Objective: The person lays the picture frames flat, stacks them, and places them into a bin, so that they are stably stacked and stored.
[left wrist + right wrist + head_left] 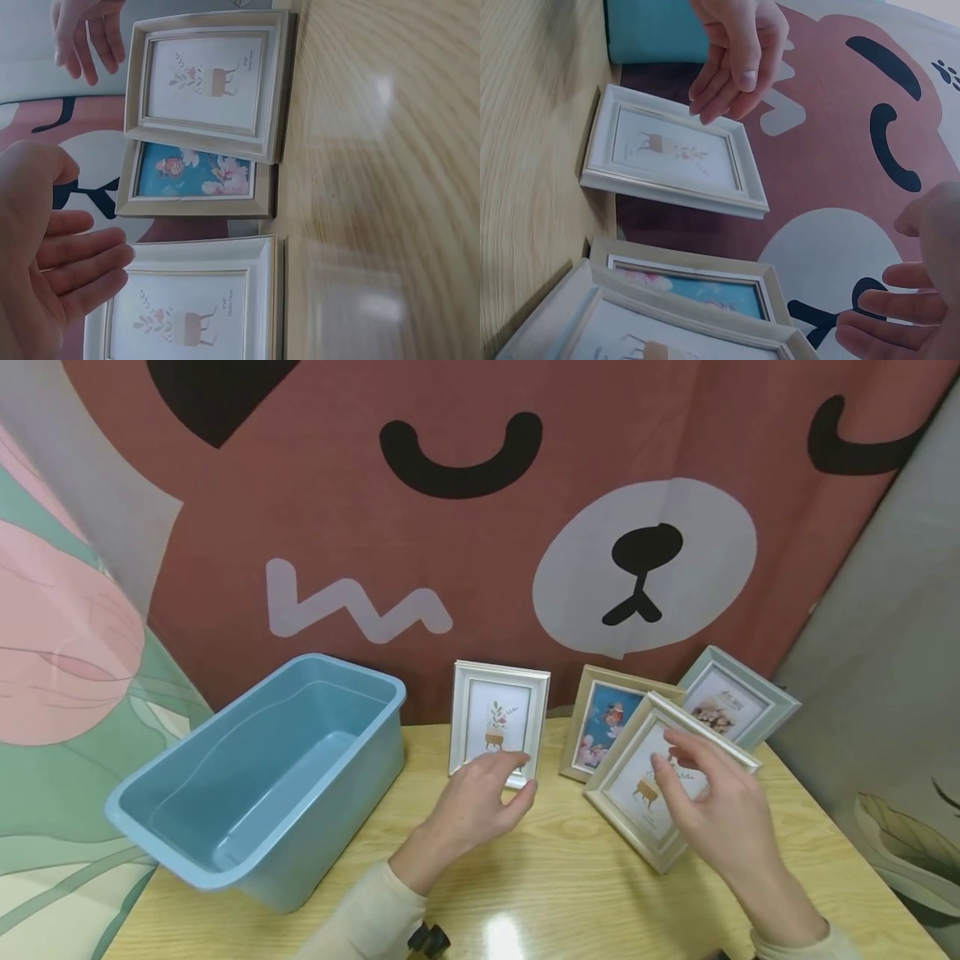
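Showing at left, on a wood-grain table (pixel 558 860), a blue bin (pixel 345 810), open at the top, with inner walls and floor in view and a faint line running along the inside. Standing in the middle, toward the far side: a white frame (pixel 460 718), containing a planter print (pixel 493 718). Grouped at right: a tan frame (pixel 580 722), containing a blue blossom print (pixel 603 718); farther right, a tilted grey-blue frame (pixel 772 717), containing a bouquet print (pixel 723 702); and nearest, a tilted cream frame (pixel 624 752), overlapping both and containing a second planter print (pixel 637 781). Note small lettering beneath each planter and script above the bouquet, all too small to read. Reaching in from the near side: a left hand (pixel 480 802), in front of the white frame, with thumb and fingertips moderately apart; impossible to tell whether touching it. Placed before the cream frame: a right hand (pixel 712 797), thumb parted widely from loosely bent fingers, appearing just apart from that frame in the left wrist view. Hanging at the far side: a backdrop (pixel 487 543), printed with a reddish-brown cartoon animal and pale zigzag.
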Demonstrator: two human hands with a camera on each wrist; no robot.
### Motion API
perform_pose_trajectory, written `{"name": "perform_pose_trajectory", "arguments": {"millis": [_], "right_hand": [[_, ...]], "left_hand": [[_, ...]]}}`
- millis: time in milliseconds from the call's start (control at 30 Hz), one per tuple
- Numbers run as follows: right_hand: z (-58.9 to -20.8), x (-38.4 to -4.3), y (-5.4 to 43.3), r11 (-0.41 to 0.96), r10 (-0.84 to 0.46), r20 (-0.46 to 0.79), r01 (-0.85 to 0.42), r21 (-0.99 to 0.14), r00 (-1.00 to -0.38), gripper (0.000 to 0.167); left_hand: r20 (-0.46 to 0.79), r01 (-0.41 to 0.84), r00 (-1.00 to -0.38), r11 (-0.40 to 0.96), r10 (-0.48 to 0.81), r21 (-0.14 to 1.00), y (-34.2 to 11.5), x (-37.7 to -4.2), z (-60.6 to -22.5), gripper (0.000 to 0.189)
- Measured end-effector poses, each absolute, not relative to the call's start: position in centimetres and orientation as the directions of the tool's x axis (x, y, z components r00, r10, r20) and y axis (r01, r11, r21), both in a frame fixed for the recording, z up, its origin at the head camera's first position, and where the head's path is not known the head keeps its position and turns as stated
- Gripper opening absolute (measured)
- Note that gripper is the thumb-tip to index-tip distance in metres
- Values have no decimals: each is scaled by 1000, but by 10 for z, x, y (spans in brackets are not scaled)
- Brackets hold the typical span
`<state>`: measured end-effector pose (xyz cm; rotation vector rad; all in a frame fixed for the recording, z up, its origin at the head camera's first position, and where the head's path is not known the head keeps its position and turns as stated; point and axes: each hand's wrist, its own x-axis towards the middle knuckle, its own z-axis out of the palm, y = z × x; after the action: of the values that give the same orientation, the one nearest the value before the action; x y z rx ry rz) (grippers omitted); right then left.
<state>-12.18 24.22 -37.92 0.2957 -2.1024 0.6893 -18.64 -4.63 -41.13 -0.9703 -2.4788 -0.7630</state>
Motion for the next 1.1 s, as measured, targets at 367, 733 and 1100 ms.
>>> {"name": "perform_pose_trajectory", "arguments": {"millis": [367, 733, 1100], "right_hand": [[-378, -108, 254, 796, 74, 811, -456, -398, -580, 36], [-384, -95, 268, 796, 109, 815, -441, -415, -569, 38], [-386, -88, 278, 773, 147, 822, -455, -442, -550, 30]], "left_hand": [[400, 690, -724, 596, 562, 410, -37, -188, -417, 36], [388, 713, -701, 581, 599, 392, -25, -191, -421, 36], [333, 677, -731, 573, 596, 462, -13, -196, -429, 37]]}}
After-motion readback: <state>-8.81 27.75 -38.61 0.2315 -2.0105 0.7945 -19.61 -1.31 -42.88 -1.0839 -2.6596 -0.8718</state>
